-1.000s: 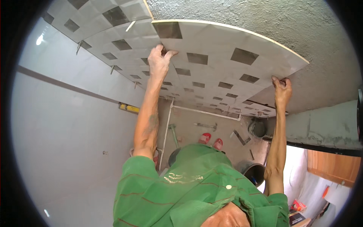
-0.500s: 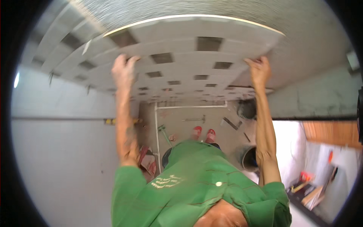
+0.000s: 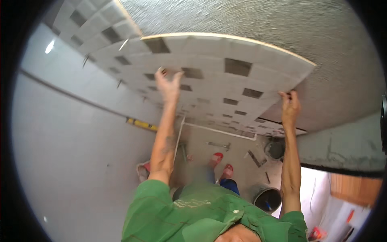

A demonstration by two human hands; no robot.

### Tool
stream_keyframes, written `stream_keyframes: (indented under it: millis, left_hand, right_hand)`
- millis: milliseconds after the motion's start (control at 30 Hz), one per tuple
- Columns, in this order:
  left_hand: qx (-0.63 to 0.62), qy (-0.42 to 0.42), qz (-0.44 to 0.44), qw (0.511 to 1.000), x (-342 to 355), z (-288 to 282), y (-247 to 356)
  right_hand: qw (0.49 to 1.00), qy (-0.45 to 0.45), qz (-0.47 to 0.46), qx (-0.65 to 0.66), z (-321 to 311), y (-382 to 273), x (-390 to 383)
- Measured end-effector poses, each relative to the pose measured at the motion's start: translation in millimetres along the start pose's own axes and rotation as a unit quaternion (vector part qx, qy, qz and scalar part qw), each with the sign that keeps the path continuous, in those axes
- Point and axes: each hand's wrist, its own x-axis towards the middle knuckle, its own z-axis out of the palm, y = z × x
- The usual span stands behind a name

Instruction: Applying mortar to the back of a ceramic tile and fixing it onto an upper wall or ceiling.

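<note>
A large wall tile (image 3: 201,50), pale grey with scattered darker squares, stands against the wall above the tiles set below it. My left hand (image 3: 168,85) is against the patterned face, left of the tile's middle, thumb and fingers spread apart. A small dark spot shows by its fingertips; I cannot make out what it is. At the tile's right edge is my right hand (image 3: 291,108), its thumb and bent fingers closed about that edge. The fingertips behind it are partly hidden.
Rough grey cement wall (image 3: 250,18) lies above the tile. A yellow spirit level (image 3: 141,124) is at the left wall. On the floor lie a hammer (image 3: 218,145) and a dark angled tool (image 3: 254,159), near buckets (image 3: 268,199). Thin clips (image 3: 85,60) stick out along the left corner.
My left hand has shifted from the tile's left part inward across its face. My right hand stays at the right edge. The whole view has turned and tilted.
</note>
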Motion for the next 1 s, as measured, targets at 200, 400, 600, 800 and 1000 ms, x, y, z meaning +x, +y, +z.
stream_keyframes:
  millis: [200, 400, 600, 800, 1000]
  left_hand:
    - [0.02, -0.041, -0.033, 0.998, -8.2, 0.6, -20.6]
    - [-0.057, -0.016, 0.023, 0.998, 1.6, -1.6, -56.2]
    - [-0.106, -0.018, 0.166, 0.98, -2.1, 4.0, -100.3]
    - [0.09, 0.061, 0.36, 0.927, -14.6, 20.1, -134.0]
    - [0.109, 0.059, 0.378, 0.917, -31.6, 35.0, -136.8]
  right_hand:
    - [0.998, 0.004, 0.007, -0.055, 13.8, 24.3, -18.2]
    - [0.982, 0.185, -0.036, -0.017, 51.6, 62.3, -21.7]
    - [0.946, 0.309, -0.084, 0.047, 90.1, 93.3, -39.9]
    - [0.947, 0.256, -0.196, 0.006, 82.4, 121.6, -32.9]
    - [0.924, 0.116, -0.188, 0.313, 65.3, 103.3, -22.4]
